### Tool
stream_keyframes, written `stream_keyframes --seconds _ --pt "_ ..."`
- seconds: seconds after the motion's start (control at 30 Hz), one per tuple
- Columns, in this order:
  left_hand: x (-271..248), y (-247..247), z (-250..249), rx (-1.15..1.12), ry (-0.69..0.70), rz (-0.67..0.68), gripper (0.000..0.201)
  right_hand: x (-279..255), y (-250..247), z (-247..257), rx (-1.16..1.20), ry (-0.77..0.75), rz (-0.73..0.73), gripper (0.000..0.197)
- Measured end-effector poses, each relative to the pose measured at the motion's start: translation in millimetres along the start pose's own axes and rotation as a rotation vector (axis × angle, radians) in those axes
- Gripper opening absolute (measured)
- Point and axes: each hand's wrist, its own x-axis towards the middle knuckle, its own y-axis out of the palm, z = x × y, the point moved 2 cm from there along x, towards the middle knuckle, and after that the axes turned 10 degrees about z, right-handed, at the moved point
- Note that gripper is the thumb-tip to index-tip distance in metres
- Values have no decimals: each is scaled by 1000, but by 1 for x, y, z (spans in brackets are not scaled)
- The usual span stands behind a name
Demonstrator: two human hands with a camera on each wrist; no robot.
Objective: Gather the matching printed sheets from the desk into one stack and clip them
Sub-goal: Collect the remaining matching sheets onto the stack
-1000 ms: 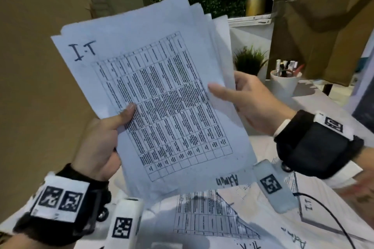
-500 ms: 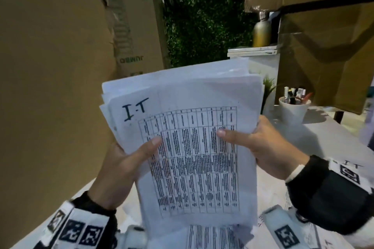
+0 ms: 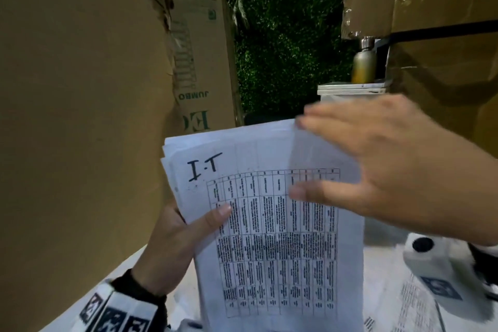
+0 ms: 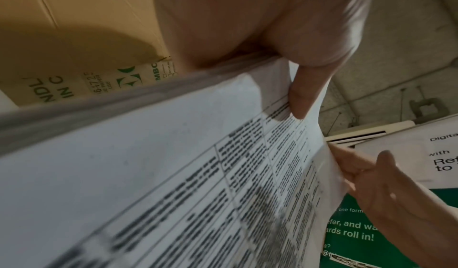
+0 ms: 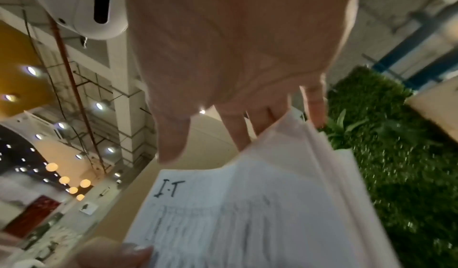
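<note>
White desk surface [image 3: 382, 272] lies nearest, with a loose printed sheet [image 3: 420, 302] left on it at the right. Above it, the stack of sheets [image 3: 269, 224] marked "I.T" is held upright, gripped at its lower left edge by the left hand [image 3: 172, 245], thumb across the front. At the top right corner the right hand [image 3: 377, 170] is spread flat, fingers straight, nothing clasped. Behind, cardboard boxes [image 3: 80, 89] are seen. Edges are uneven; sheets could be fanned or dropped if the one-handed grip is loosened while tapping

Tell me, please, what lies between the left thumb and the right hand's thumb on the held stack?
Only the top sheet's printed table, in the head view; left hand and right hand touch nothing else there.
</note>
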Motion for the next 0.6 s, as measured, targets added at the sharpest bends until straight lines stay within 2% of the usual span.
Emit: stream_keyframes --seconds 0.07,0.17,0.27,0.37,0.47,0.53,0.6 --pt "0 -1 0 -3 -16 -13 53 -1 -1 0 25 15 135 109" --pt "-1 -1 2 -22 -38 -14 50 5 -7 3 30 -5 111 109" --pt "-1 -1 2 -27 -43 -8 48 14 -11 15 3 -3 237 109" --pt "0 4 -4 -41 -4 22 43 26 -16 43 40 -116 117 106" --pt "-1 6 -2 -8 34 24 56 35 -5 67 12 -282 63 100" --pt "-2 2 -2 -30 36 9 49 38 -6 61 23 -285 14 96" --pt "-5 4 4 -22 18 6 49 33 -11 35 155 -197 -2 102"
